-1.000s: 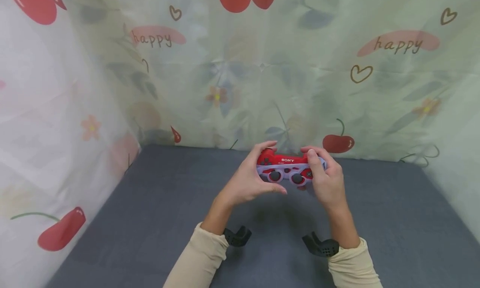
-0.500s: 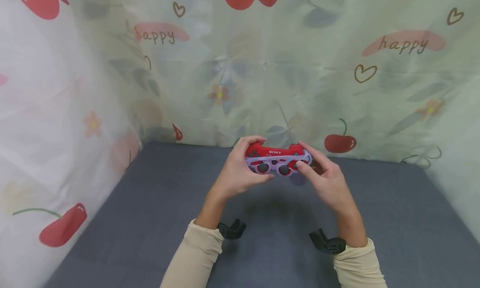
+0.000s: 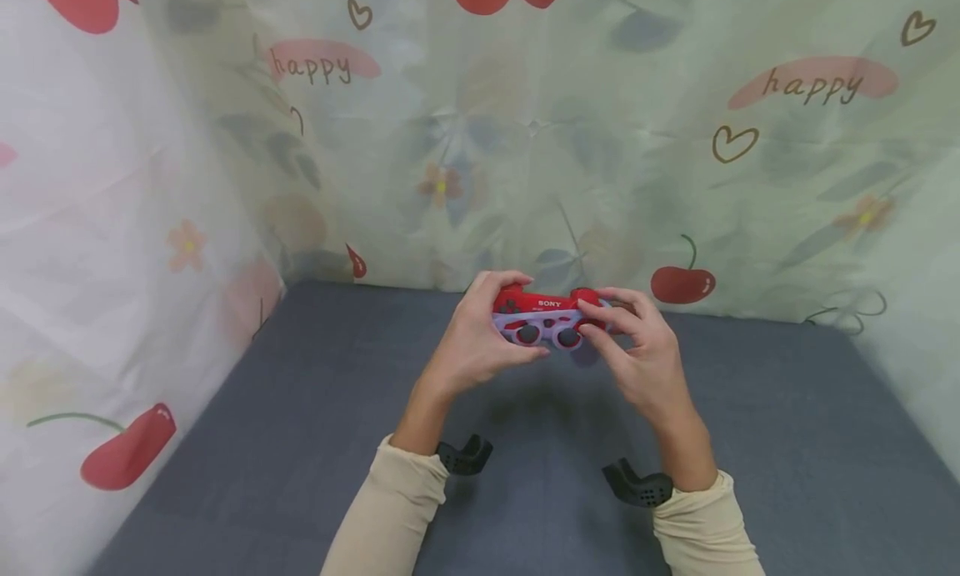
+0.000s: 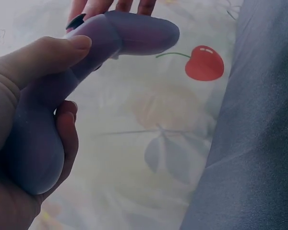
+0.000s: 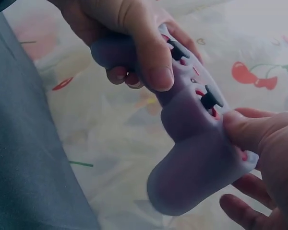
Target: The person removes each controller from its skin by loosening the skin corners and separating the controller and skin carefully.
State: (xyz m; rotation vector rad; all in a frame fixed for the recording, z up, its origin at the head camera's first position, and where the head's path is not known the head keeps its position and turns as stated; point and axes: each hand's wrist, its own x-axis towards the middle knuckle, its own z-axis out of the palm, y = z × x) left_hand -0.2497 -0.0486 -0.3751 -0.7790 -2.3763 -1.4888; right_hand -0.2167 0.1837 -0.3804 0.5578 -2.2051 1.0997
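The red controller (image 3: 550,302), partly wrapped in a lilac cover (image 5: 187,167), is what we hold raised above the grey tabletop (image 3: 300,426), our left hand (image 3: 474,343) gripping one end while our right hand (image 3: 648,351) pinches the other end.

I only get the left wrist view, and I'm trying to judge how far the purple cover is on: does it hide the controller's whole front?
Observer: No. In the head view, the cover has an edge just below the SONY lettering, with the red top of the controller bare above it.

Operator: Thanks. Where is the right thumb, then? I can't make it out from here.

Observer: The right wrist view shows it: the right hand's grip has its thumb on the cover, beside the nearer black thumbstick.
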